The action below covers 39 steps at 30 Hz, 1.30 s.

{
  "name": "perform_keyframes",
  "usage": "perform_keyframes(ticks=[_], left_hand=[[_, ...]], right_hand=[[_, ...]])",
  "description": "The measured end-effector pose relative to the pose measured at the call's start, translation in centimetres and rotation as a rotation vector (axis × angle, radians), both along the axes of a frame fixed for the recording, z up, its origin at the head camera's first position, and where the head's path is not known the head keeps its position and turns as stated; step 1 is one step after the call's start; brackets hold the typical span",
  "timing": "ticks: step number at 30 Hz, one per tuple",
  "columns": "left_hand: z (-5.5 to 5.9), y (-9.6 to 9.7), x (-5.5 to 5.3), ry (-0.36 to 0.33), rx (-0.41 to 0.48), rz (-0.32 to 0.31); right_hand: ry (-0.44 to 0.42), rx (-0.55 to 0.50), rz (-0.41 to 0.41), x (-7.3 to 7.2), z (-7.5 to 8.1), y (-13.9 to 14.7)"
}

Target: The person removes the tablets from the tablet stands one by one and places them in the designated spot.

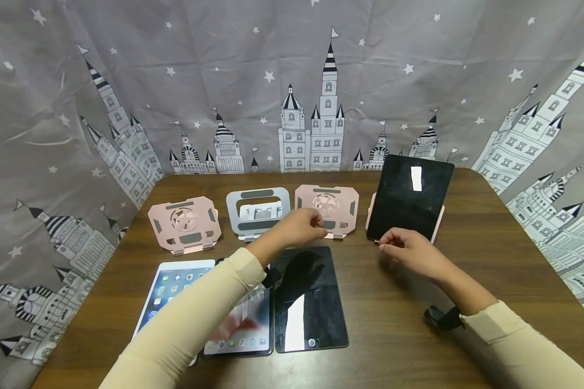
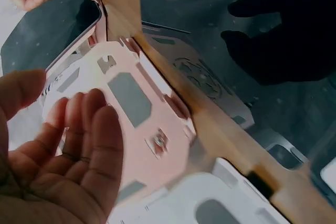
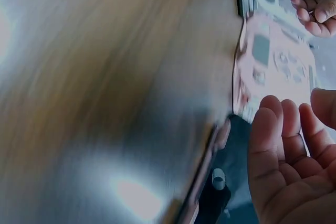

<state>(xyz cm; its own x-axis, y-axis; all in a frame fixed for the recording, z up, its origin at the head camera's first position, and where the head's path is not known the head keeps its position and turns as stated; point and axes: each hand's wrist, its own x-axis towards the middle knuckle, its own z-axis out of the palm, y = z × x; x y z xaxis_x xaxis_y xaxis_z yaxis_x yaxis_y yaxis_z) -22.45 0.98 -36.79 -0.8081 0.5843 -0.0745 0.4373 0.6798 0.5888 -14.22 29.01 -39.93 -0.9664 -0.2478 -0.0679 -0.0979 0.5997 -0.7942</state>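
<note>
At the right, a black tablet (image 1: 411, 197) leans upright on a pink tablet stand (image 1: 439, 224), its screen dark. By its lower edge is my right hand (image 1: 411, 253), fingers loosely bent and nothing held; the right wrist view shows the palm and fingers (image 3: 268, 145) empty. My left hand (image 1: 299, 228) hovers in front of a second pink stand (image 1: 343, 208) that bears no tablet. Its fingers (image 2: 107, 145) are relaxed and hold nothing in the left wrist view. Below that hand a dark tablet (image 1: 316, 313) lies flat on the table, reflecting it.
Left of the hands stand a grey-blue stand (image 1: 232, 208) and another pink stand (image 1: 158, 221). A white tablet (image 1: 160, 286) and a lit tablet (image 1: 255, 324) lie on the wooden table (image 1: 394, 335), partly behind my left sleeve. A grey castle-print curtain (image 1: 199, 81) hangs behind.
</note>
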Motion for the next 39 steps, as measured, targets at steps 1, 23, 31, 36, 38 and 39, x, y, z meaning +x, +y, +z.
perform_keyframes(ticks=[1, 23, 31, 36, 38, 39], left_hand=[[0.1, 0.5, -0.2, 0.017, 0.005, -0.009], [1.4, 10.1, -2.5, 0.048, 0.269, 0.117], [1.2, 11.3, -3.1, 0.089, 0.270, 0.178], [1.8, 12.4, -3.1, 0.093, 0.306, 0.212], [2.1, 12.9, -3.2, 0.093, 0.322, 0.229], [2.2, 13.1, -3.2, 0.097, 0.326, 0.240]], right_hand=[[0.004, -0.003, -0.005, 0.1, 0.2, 0.5], [0.204, 0.028, -0.295, -0.4, 4.7, 9.4], [0.219, 0.027, -0.372, -1.8, 5.0, 10.1], [0.215, 0.003, -0.407, -2.7, 5.1, 10.1], [0.216, -0.008, -0.417, -3.0, 5.2, 10.0], [0.218, -0.017, -0.420, -3.2, 5.2, 10.0]])
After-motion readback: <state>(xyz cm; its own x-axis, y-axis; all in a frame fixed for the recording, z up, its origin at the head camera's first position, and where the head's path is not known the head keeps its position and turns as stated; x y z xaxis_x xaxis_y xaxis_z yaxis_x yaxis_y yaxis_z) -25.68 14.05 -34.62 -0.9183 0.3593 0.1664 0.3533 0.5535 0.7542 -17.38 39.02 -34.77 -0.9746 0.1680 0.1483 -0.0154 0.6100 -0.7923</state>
